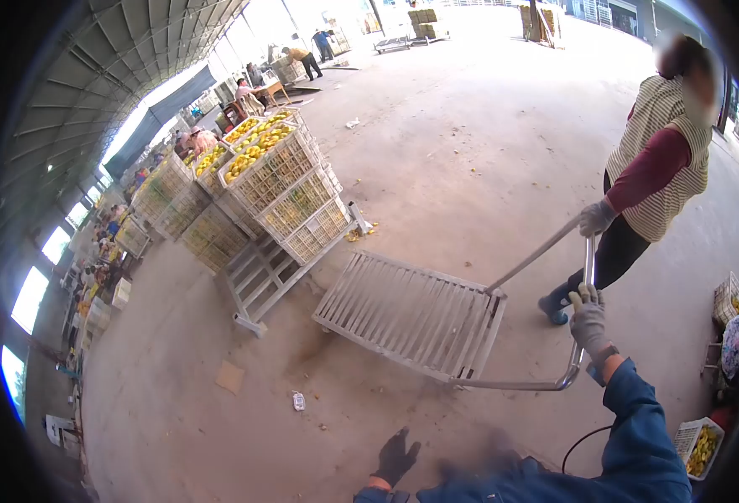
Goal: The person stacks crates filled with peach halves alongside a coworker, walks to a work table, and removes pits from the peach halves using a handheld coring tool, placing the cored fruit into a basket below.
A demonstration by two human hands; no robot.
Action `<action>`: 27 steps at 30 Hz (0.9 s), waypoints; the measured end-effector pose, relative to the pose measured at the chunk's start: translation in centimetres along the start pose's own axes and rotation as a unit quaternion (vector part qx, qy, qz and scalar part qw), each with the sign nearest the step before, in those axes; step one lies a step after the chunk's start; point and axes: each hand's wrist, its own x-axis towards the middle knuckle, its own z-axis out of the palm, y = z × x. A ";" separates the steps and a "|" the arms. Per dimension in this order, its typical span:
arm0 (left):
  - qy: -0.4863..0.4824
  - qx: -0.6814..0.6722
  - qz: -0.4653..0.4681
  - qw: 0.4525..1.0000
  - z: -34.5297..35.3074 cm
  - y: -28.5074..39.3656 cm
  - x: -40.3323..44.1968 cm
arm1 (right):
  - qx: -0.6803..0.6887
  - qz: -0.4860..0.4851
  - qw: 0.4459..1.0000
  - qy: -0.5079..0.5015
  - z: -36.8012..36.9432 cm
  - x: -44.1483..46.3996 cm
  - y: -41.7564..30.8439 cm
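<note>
My right hand, in a grey work glove, is wrapped round the metal push handle of a flat platform cart. The cart's slatted metal bed carries nothing and stands in front of me. Low in the view, my left hand in a dark glove hangs above the floor with its fingers apart, touching nothing. A co-worker's gloved hand grips the upper part of the same handle.
The co-worker stands right of the cart. Left of it, stacked crates of yellow-green fruit rest on a metal frame. A fruit crate sits at lower right. Cardboard and a white wrapper lie on the floor.
</note>
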 end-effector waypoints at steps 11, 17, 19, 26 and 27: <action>0.029 0.109 -0.071 0.991 4.4 -4.6 -13.0 | 0.032 0.306 0.951 0.031 -2.4 -6.1 21.9; -0.082 0.028 -0.131 0.988 -0.3 -0.3 -6.6 | 0.032 0.447 0.893 -0.050 -2.4 -16.9 28.7; -0.093 0.003 -0.162 0.982 -0.5 1.6 -4.0 | 0.061 0.452 0.880 -0.135 -1.7 -21.0 28.5; -0.150 0.060 -0.162 0.974 2.0 3.8 -0.8 | 0.291 0.512 0.673 -0.447 -1.3 -39.8 19.2; -0.165 0.056 -0.147 0.974 1.8 4.0 -0.4 | 0.314 0.527 0.643 -0.458 -0.9 -43.5 18.0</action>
